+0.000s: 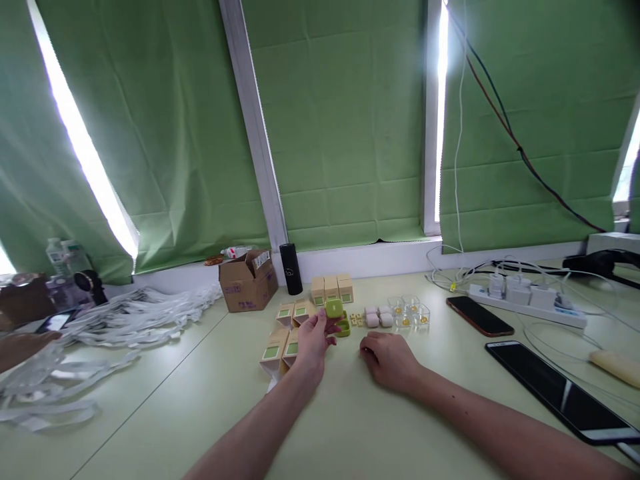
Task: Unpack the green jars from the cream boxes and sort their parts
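My left hand [315,335] is closed on a small green square case [334,307], held just above the table between thumb and fingers. Beside those fingers lies another green square piece [343,328], which looks hollow. My right hand [389,359] rests on the table with its fingers curled in, and nothing shows in it. Beyond it stand small pink blocks [379,317] and clear cups [410,312] with yellowish bits inside. Tiny yellow pieces [357,320] lie between the green piece and the pink blocks. Kraft boxes with green labels [273,352] stand left of my left hand.
More kraft boxes [331,289] stand behind, near a black cylinder [291,269] and an open carton [249,280]. White straps [150,313] pile up at left, near another person's hand [25,347]. Phones [480,315], a power strip [527,305] and cables occupy the right.
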A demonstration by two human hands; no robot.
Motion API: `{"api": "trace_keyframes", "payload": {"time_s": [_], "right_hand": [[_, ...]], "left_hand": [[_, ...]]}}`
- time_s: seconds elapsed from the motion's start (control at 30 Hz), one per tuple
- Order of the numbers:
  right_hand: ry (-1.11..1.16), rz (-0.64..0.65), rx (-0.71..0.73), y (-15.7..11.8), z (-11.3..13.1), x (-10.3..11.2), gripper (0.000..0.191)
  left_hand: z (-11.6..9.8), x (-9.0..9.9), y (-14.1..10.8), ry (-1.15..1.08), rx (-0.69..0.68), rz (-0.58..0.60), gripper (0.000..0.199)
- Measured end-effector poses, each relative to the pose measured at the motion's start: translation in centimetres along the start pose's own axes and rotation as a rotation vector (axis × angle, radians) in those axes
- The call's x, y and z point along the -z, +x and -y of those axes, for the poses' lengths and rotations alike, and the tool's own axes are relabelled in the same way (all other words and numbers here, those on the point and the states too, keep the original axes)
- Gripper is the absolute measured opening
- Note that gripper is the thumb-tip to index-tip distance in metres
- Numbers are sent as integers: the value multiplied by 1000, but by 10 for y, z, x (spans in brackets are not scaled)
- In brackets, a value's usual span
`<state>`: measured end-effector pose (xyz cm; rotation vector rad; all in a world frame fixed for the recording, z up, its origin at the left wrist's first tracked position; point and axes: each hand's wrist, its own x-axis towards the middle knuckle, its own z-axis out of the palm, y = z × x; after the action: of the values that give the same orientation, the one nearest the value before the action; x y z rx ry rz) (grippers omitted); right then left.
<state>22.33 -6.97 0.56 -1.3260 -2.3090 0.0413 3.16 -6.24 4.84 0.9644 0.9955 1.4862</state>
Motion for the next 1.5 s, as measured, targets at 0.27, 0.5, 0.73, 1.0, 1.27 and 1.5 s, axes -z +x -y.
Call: {"api": "trace_keyframes", "payload": {"time_s": [0.27, 0.5, 0.73, 1.0, 1.27, 1.5], "right_hand": [[-29, 0, 14, -2, 2, 2, 19], [-26, 7, 18, -2, 2, 1, 19], [-30, 7, 13, -3, 3, 1, 19], [-42, 52, 0, -2, 2, 3, 21], [-49, 70, -2, -1, 5, 5, 23], [-41, 70, 0, 0, 3, 4, 23]], "left_hand": [[-7, 7, 14, 150, -124, -46, 52], [-33, 18, 30, 697, -513, -147, 17], [-35, 29, 36, 1394, -726, 20, 17], [-26, 27, 43, 1661, -615, 164, 21], [-18, 25, 45, 1844, -499, 219, 17], [-16, 21, 43, 1915, -492, 218, 17]]}}
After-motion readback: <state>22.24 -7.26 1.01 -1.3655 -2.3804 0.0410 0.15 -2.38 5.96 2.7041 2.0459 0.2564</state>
